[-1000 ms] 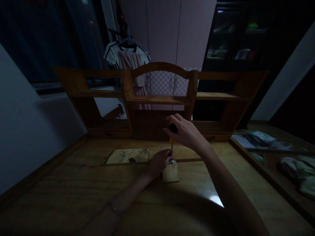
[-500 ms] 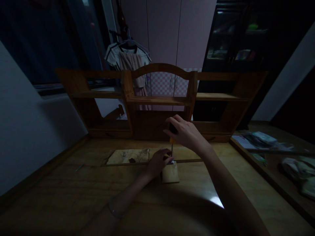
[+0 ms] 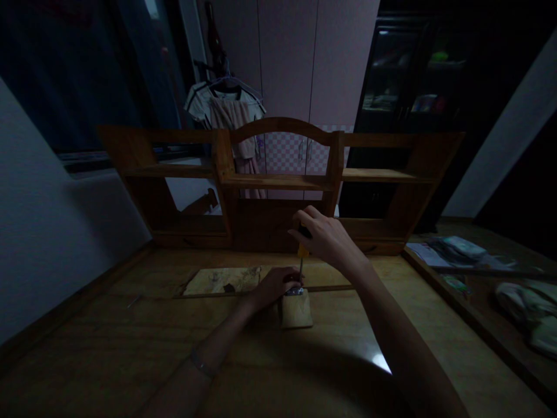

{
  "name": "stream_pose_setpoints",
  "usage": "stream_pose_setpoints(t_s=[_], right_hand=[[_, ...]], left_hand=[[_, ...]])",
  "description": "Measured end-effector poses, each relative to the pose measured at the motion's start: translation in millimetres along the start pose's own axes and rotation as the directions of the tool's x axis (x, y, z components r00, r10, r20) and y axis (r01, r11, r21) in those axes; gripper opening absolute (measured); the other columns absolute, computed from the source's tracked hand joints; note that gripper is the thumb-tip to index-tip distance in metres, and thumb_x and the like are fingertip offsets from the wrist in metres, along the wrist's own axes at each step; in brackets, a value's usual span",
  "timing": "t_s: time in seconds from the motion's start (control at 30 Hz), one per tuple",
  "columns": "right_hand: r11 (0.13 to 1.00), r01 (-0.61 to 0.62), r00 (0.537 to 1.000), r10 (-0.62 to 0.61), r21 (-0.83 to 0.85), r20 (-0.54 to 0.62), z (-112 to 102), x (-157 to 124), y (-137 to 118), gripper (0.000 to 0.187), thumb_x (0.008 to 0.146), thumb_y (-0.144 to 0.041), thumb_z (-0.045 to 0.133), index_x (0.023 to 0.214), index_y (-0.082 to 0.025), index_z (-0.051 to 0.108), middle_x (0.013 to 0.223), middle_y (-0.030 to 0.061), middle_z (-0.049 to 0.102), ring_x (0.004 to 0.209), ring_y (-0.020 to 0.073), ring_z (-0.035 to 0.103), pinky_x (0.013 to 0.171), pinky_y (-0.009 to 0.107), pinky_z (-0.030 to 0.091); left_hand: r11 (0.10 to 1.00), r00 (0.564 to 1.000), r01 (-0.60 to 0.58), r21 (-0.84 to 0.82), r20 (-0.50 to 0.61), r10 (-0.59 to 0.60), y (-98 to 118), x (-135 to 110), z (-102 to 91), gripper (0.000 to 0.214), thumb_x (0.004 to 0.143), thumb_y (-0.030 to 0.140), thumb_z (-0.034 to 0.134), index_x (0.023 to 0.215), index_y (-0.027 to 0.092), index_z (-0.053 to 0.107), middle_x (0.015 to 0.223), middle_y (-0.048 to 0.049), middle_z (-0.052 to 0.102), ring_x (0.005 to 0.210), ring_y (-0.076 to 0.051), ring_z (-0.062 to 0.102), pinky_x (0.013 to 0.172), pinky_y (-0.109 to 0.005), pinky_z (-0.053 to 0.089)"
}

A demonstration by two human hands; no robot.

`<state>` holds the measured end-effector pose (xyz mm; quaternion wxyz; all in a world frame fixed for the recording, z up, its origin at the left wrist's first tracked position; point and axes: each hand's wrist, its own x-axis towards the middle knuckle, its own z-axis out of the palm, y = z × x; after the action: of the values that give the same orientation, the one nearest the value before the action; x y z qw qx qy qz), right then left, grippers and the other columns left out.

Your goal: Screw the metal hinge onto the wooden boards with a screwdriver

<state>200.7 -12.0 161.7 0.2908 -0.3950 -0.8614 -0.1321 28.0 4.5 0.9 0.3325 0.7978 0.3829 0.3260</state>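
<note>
Plainly, the right hand (image 3: 327, 238) is closed over the black-and-yellow handle of a screwdriver (image 3: 301, 251), fingers clamped around it. The tool stands nearly upright, its thin shaft running down to a small metal fitting (image 3: 295, 290). That fitting sits at the twelve o'clock edge of a little wooden block (image 3: 296, 309), which lies flat on the worktop (image 3: 130, 348) near its middle. The left hand (image 3: 273, 286) comes in from seven o'clock. Its fingers curl against the block's far left corner, right beside the fitting, but the dim light hides whether they pinch the metal or only press on the wood. At ten o'clock from the block lies a pale panel (image 3: 223, 279), and at twelve o'clock stands a wooden shelf unit (image 3: 278, 181) with clothes (image 3: 226, 107) hanging behind it. Papers (image 3: 456, 248) lie well apart at two o'clock. The chief risk, as I judge it, is the tip slipping off the fitting. The room is dark and the left fingertips sit just beside the shaft, so a skid could jab them. The block is small and loose, held down by one hand alone, so sideways force or a tilted tool could twist it or gouge the wood.
</note>
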Motion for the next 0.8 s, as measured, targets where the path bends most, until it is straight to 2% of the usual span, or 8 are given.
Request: stream_pose_setpoints(t_s=[0.07,0.13,0.23,0.37,0.47,0.57,0.67,0.8], right_hand=[[0.999,0.019,1.000,-0.019,0.029,0.007,-1.1,-0.3,0.1,0.019,0.095,-0.023,0.053,0.114,-0.021,0.053,0.110,0.0057,0.053,0.080,0.0184,0.058,0.069,0.028,0.040],[0.995,0.053,0.998,-0.054,0.080,0.012,-3.5,-1.1,-0.3,0.033,0.089,-0.018,0.055,0.122,-0.021,0.050,0.117,0.0059,0.051,0.085,0.0189,0.058,0.074,0.028,0.041],[0.992,0.069,0.997,-0.070,0.105,0.009,-5.3,-1.5,-0.6,0.042,0.088,-0.021,0.057,0.129,-0.022,0.046,0.122,0.0059,0.050,0.087,0.0195,0.058,0.075,0.029,0.042],[0.999,0.010,1.000,-0.009,0.041,-0.006,-1.2,0.1,0.9,0.033,0.095,-0.031,0.055,0.126,-0.022,0.048,0.116,0.0064,0.053,0.082,0.0201,0.058,0.071,0.030,0.041],[0.999,0.010,1.000,-0.010,0.043,-0.003,0.1,0.7,1.5,0.025,0.094,-0.024,0.054,0.119,-0.021,0.051,0.110,0.0055,0.054,0.081,0.0194,0.058,0.071,0.029,0.040],[0.996,0.040,0.999,-0.040,0.080,0.006,-2.4,0.0,0.6,0.026,0.088,-0.019,0.056,0.114,-0.021,0.053,0.113,0.0044,0.053,0.081,0.0180,0.058,0.072,0.029,0.040],[0.996,0.048,0.999,-0.049,0.075,0.012,-3.9,-0.4,0.4,0.028,0.088,-0.020,0.057,0.116,-0.021,0.053,0.114,0.0037,0.053,0.078,0.0167,0.057,0.071,0.028,0.039],[0.999,0.043,0.999,-0.043,0.020,-0.007,-1.4,0.2,2.5,0.019,0.096,-0.032,0.057,0.112,-0.022,0.054,0.109,0.0023,0.055,0.078,0.0168,0.057,0.068,0.028,0.038]], left_hand=[[0.999,0.999,-0.020,0.047,-0.024,0.021,-2.3,-1.0,1.6,0.017,0.083,0.020,0.062,0.099,0.019,0.069,0.096,-0.0012,0.071,0.088,-0.016,0.066,0.085,-0.026,0.048],[0.995,0.997,-0.046,0.084,-0.050,0.050,-5.5,-1.1,3.0,0.018,0.083,0.023,0.066,0.101,0.020,0.069,0.096,-0.0003,0.071,0.088,-0.015,0.066,0.084,-0.026,0.047],[0.990,0.993,-0.073,0.122,-0.081,0.083,-8.6,-0.7,4.8,0.020,0.081,0.026,0.070,0.101,0.020,0.068,0.097,0.0000,0.071,0.089,-0.015,0.065,0.084,-0.025,0.046],[0.990,0.992,-0.067,0.126,-0.096,0.080,-6.3,-0.6,6.3,0.020,0.082,0.028,0.070,0.099,0.020,0.068,0.097,-0.0004,0.070,0.088,-0.016,0.065,0.083,-0.025,0.046],[0.991,0.992,-0.055,0.124,-0.108,0.068,-3.7,-0.5,7.5,0.014,0.082,0.029,0.070,0.092,0.019,0.068,0.091,0.0005,0.070,0.084,-0.015,0.064,0.079,-0.024,0.044],[0.993,0.990,-0.037,0.116,-0.129,0.052,-4.3,0.2,8.2,0.014,0.081,0.030,0.071,0.086,0.018,0.068,0.085,0.0012,0.069,0.079,-0.014,0.063,0.074,-0.023,0.044],[0.997,0.991,-0.028,0.078,-0.128,0.038,-5.7,0.4,7.1,0.013,0.080,0.029,0.071,0.087,0.018,0.070,0.085,0.0015,0.070,0.080,-0.014,0.063,0.076,-0.023,0.044],[1.000,0.996,-0.014,0.013,-0.087,0.015,-3.6,-0.9,4.0,0.014,0.080,0.027,0.070,0.091,0.019,0.072,0.092,0.0005,0.071,0.087,-0.015,0.065,0.083,-0.023,0.045]])
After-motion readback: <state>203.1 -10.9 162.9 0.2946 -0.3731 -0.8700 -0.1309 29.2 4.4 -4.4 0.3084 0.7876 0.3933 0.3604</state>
